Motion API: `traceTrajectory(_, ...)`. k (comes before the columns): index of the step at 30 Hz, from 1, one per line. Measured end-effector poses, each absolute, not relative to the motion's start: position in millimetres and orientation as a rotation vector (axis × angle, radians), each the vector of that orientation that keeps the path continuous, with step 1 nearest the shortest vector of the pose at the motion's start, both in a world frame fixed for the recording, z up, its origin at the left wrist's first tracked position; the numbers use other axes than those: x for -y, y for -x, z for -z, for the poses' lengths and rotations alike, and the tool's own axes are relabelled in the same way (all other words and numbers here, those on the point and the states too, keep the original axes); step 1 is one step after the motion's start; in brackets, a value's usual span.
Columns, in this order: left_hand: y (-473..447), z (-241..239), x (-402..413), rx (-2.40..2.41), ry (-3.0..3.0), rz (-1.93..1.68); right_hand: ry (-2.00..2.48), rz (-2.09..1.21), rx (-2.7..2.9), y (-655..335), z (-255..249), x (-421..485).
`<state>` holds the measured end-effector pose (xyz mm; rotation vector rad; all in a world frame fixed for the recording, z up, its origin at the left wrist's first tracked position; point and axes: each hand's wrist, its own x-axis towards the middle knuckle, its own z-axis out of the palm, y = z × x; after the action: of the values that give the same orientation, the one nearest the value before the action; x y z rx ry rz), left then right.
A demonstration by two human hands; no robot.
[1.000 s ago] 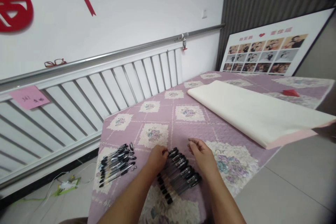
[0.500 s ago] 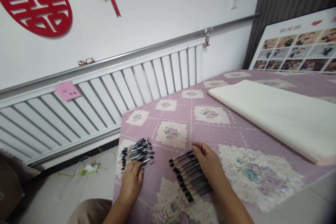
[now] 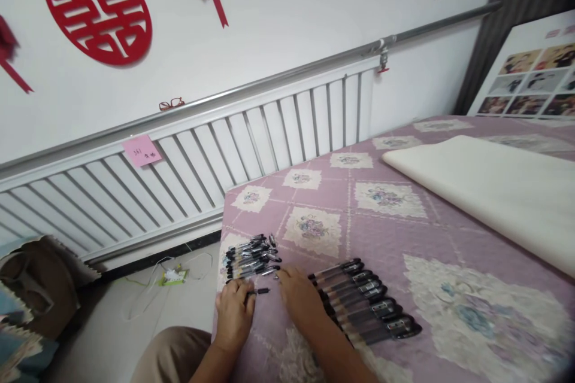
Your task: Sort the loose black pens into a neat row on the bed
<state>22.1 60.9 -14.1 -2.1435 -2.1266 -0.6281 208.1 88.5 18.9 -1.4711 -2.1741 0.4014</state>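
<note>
My left hand [image 3: 234, 316] rests at the near left corner of the purple quilted bedspread [image 3: 386, 233], its fingers closed on one end of a black pen [image 3: 259, 291]. My right hand [image 3: 297, 298] lies just to the right of that pen. Its fingers are bent together and their tips reach the near edge of a loose pile of black pens [image 3: 250, 254]; what they pinch is hidden. A neat row of several black pens [image 3: 366, 299] lies side by side right of my right hand.
A long roll of cream paper [image 3: 489, 191] lies across the bedspread at the right. A white slatted radiator cover [image 3: 202, 161] with a pink note [image 3: 142, 150] runs behind. A photo board [image 3: 530, 81] leans at far right. Cables and a green item [image 3: 173, 276] lie on the floor.
My right hand has left the pen row and moved left to the loose pile. My left hand has drawn a pen from the pile. The view has swung left.
</note>
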Motion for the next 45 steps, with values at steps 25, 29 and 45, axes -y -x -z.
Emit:
traceTrajectory(25, -27, 10, -24, 2.017, 2.432, 0.748, 1.647, -0.277, 2.371, -204, -20, -93)
traceTrajectory(29, -27, 12, -26, 1.963, 2.462, 0.749, 1.663, -0.299, 2.359, -206, -17, -94)
traceTrajectory(45, -22, 14, -29, 1.993, 2.409, 0.875, 1.257, -0.995, 1.925, -213, -11, -90)
